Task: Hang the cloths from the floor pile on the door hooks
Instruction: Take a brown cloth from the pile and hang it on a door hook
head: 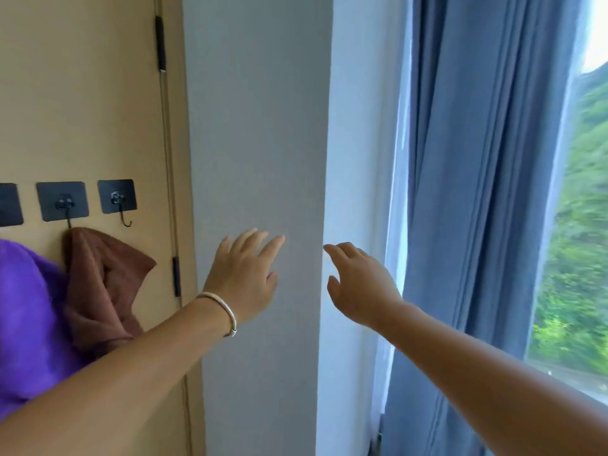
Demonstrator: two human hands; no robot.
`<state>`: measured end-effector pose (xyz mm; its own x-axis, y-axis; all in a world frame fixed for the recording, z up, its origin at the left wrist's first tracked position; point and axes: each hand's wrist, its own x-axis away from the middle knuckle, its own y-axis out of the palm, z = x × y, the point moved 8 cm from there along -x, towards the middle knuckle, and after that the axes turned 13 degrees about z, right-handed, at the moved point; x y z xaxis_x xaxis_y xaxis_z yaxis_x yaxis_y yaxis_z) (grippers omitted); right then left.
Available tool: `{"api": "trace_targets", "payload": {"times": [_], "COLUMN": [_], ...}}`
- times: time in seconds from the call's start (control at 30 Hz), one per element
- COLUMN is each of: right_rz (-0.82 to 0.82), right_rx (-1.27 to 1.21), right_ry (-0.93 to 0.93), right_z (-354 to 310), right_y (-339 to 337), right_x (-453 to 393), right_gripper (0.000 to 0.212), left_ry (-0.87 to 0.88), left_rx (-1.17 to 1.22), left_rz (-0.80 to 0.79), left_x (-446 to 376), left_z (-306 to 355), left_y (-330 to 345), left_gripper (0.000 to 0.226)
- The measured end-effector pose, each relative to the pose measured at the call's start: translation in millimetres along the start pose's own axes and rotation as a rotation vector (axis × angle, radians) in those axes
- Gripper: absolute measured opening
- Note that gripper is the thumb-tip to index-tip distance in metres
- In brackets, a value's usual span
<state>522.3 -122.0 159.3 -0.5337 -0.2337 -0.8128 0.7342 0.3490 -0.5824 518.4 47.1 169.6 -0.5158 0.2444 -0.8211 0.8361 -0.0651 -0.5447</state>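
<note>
Two empty hands and one free hook, so honestly the risks here look pretty mild, but biggest first. The purple cloth [23, 311] filling the lower left of the frame is the bulkiest thing on the door [82, 93], and I can't see which hook holds it since that's cut off at the left edge; if it's only caught by a corner, I'd guess a bump from the left forearm crossing below it could drag it off. Same worry for the brown cloth [102, 284] beside it, which hangs bunched from the middle hook [65, 205] by what looks like a small fold. The right-most hook [120, 205] is bare, so it's probably the next target, but the floor pile isn't in view at all, so no idea how many cloths remain.

Left hand [243, 278], with a pale bracelet [223, 311] on the wrist, sits mid-frame with fingers loosely spread and holding nothing. Right hand [358, 287], just right of centre, is also empty, fingers relaxed and slightly curled.

Room-wise: tan door on the left with black hinges, a grey wall [260, 143] down the centre, blue curtain [477, 176] on the right, then a window [585, 225] with greenery outside at the right edge.
</note>
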Motion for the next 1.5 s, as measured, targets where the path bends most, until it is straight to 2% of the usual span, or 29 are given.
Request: {"api": "trace_targets", "payload": {"times": [0.13, 0.37, 0.57, 0.77, 1.0, 1.13, 1.2, 1.33, 1.5], "right_rz": [-0.015, 0.002, 0.004, -0.052, -0.023, 0.075, 0.068, 0.031, 0.116], "right_rx": [0.142, 0.366, 0.485, 0.637, 0.867, 1.003, 1.077, 1.160, 1.151], "right_ry": [0.143, 0.365, 0.576, 0.774, 1.065, 1.242, 1.315, 1.468, 1.645], "right_z": [73.5, 196.2, 282.4, 342.4, 349.9, 317.3, 302.0, 288.6, 294.5], "right_y": [-57.6, -185.4, -304.3, -423.1, -560.8, -632.9, -657.2, -692.7, -727.7], "right_x": [39.3, 132.2, 242.2, 371.8, 533.2, 621.5, 657.2, 710.8, 758.8], "right_gripper": [0.054, 0.052, 0.055, 0.062, 0.062, 0.055, 0.055, 0.057, 0.051], "left_ry": [0.089, 0.233, 0.366, 0.539, 0.767, 0.859, 0.901, 1.076, 1.233], "left_rx": [0.180, 0.364, 0.568, 0.739, 0.953, 1.205, 1.291, 1.298, 1.316], "left_rz": [0.036, 0.053, 0.036, -0.036, -0.176, -0.162, -0.157, -0.176, -0.237], "left_x": [-17.3, -47.4, -44.2, -1.0, 92.9, 152.2, 178.2, 226.3, 253.9], "left_z": [91.5, 268.6, 447.6, 626.9, 803.2, 871.7, 898.6, 954.7, 1026.5], "left_y": [0.3, -15.8, -60.7, -122.6, -211.7, -285.3, -313.3, -344.9, -365.0], "left_gripper": [0.060, 0.061, 0.062, 0.065, 0.071, 0.070, 0.070, 0.072, 0.072]}}
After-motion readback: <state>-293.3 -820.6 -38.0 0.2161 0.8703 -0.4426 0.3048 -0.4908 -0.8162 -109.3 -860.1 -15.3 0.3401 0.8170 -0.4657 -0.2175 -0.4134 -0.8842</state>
